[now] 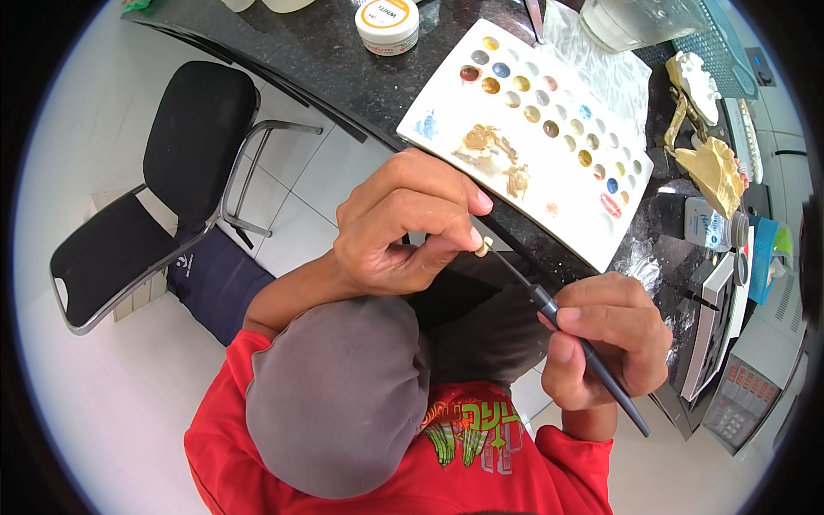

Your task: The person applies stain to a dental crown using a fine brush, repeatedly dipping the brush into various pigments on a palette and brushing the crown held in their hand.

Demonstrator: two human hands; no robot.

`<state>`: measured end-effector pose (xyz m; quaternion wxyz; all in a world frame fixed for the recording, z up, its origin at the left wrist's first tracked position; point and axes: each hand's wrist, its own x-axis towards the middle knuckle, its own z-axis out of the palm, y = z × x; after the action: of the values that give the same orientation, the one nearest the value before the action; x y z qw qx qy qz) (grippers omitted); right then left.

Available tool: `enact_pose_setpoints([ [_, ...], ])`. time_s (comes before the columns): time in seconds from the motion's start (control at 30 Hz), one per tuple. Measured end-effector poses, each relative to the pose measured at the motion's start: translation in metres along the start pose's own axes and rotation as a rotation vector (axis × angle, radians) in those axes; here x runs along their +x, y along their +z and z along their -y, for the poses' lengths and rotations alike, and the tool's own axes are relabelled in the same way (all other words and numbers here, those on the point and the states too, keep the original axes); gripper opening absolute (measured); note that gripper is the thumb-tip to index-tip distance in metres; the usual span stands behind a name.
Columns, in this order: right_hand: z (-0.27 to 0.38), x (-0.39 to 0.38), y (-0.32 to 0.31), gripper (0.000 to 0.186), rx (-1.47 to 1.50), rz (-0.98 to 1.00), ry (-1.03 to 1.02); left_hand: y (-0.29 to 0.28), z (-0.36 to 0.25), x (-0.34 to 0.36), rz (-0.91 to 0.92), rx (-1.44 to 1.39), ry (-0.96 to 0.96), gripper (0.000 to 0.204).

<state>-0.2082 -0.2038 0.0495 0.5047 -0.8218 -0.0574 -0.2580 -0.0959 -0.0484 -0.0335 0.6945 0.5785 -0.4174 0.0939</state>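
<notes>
My left hand pinches a small cream dental crown between thumb and fingertips, just off the table's edge. In my right hand is a slim fine brush with a dark handle, gripped like a pen. Its thin tip points up and left and reaches the crown; whether it touches is too small to tell. Beyond both hands lies a white palette with rows of round wells of coloured paint, plus brown and blue smears on its flat part.
A white jar stands on the dark speckled table. A glass of water is at the far right, near a blue basket and plaster dental models. A grey device stands right; a black chair stands left.
</notes>
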Motion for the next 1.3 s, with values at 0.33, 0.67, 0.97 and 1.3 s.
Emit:
enact_pose_setpoints([
  [0.33,-0.0016,-0.0012,0.0002,0.017,0.024,-0.016,0.004,-0.0001,0.0005,0.0006,0.003,0.001,0.005,0.012],
  [0.67,-0.0012,-0.0007,-0.0005,0.016,0.024,-0.019,0.012,-0.0001,0.0009,0.0015,0.0,0.008,0.019,0.013],
  [0.97,-0.0017,-0.0021,-0.0006,0.015,0.021,-0.036,0.009,0.0003,0.0019,0.0005,-0.004,0.0,0.023,0.014],
  [1.3,-0.0013,-0.0012,0.0007,0.015,0.07,-0.035,-0.012,0.0001,0.0014,0.0009,-0.007,-0.008,0.026,0.015],
])
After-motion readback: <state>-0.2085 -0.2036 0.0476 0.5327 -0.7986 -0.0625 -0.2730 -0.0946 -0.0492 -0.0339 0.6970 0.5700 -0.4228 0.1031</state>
